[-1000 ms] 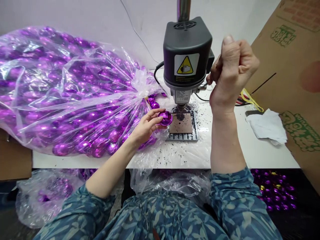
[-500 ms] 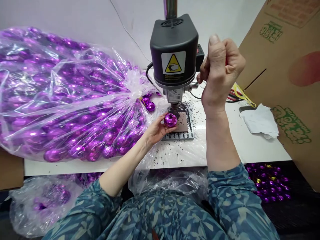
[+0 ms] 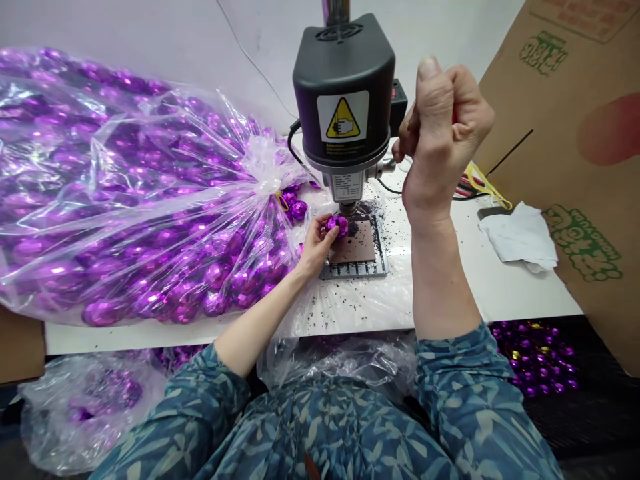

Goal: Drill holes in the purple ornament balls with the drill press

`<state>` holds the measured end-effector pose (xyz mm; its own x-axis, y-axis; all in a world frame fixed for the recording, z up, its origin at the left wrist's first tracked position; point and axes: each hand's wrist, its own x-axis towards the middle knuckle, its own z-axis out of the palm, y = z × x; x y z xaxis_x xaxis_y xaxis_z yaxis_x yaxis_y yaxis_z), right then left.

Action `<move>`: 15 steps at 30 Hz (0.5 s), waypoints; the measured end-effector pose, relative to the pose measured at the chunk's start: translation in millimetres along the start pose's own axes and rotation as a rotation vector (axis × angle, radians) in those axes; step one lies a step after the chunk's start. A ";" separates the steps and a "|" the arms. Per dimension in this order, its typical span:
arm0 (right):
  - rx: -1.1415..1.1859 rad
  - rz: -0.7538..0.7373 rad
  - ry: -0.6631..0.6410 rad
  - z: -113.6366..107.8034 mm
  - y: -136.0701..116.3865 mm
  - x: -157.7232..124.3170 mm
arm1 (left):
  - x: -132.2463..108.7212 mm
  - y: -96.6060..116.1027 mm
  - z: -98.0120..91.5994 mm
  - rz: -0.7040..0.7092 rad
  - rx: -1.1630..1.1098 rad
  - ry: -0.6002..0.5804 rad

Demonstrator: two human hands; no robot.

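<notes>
My left hand [image 3: 314,248] pinches a small faceted purple ball [image 3: 337,225] at the left edge of the brown pad [image 3: 356,244] on the drill press table, just under the spindle. The black drill press head [image 3: 343,93] with a yellow warning label stands above it. Raised at the right side of the press, my right hand [image 3: 440,140] is closed in a fist around the feed lever, which is mostly hidden by the fingers.
A big clear plastic bag [image 3: 125,200] full of purple balls lies on the white table at left. Dark shavings are scattered around the press base. A white cloth [image 3: 520,237] and a cardboard box [image 3: 575,167] sit at right. More balls [image 3: 535,360] lie below the table.
My left hand has carried the purple ball up and right, from beside the pad to right under the spindle. The right fist stays on the lever.
</notes>
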<state>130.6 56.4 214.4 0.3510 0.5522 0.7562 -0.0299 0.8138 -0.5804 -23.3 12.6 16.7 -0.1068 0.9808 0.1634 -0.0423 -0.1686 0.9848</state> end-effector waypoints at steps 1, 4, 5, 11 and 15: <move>0.018 -0.007 -0.001 -0.2 -0.8 -0.5 | 0.7 -1.5 0.8 0.019 0.029 0.002; 0.090 -0.026 0.004 -0.7 -3.1 -1.9 | 2.3 -4.9 1.8 0.054 0.069 -0.006; 0.105 -0.028 0.001 -0.8 -3.6 -2.2 | 2.7 -5.7 2.1 0.058 0.068 -0.020; 0.100 -0.033 -0.003 -1.1 -5.4 -2.3 | 5.5 -9.8 7.5 0.071 0.082 -0.093; 0.131 -0.043 0.000 -0.9 -4.3 -2.2 | 6.7 -14.5 10.3 0.110 0.158 -0.114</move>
<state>130.8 51.5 214.9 0.3542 0.5167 0.7795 -0.1371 0.8532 -0.5032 -13.2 22.6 4.2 0.0111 0.9635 0.2674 0.1208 -0.2667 0.9562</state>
